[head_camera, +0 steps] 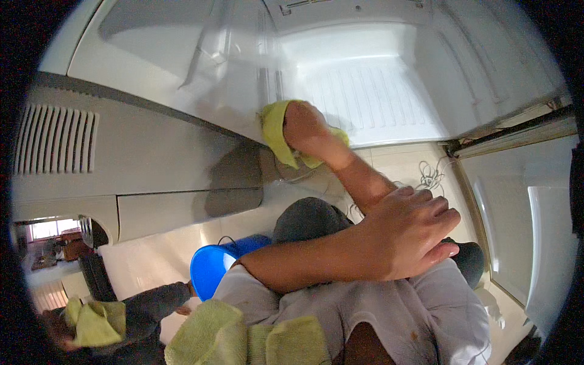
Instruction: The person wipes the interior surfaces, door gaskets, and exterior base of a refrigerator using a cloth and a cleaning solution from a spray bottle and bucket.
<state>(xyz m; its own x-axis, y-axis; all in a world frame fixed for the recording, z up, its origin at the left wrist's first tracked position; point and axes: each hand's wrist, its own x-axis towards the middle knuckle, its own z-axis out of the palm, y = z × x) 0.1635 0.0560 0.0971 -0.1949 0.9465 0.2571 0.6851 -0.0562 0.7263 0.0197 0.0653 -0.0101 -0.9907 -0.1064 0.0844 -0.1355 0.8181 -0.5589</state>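
My right hand point(306, 125) presses a yellow-green cloth point(275, 132) against the front edge of a white moulded appliance compartment point(365, 96) with a ribbed floor, like a refrigerator's interior. Part of the cloth shows beyond the wrist. My left arm crosses over the right one. With its back up, my left hand point(410, 232) lies over the right forearm, fingers bent and thumb below; its palm side is hidden, so any grip is unclear. More yellow-green cloth point(210, 333) lies against my white shirt at the bottom.
A pale panel with a slotted vent point(57, 139) stands left. A blue bucket point(211, 271) is on the floor beside me. At lower left, another person's grey-sleeved arm point(157, 301) is near a yellow-green cloth point(101, 321). Coiled cable point(429, 175) and a glossy panel point(506, 205) are right.
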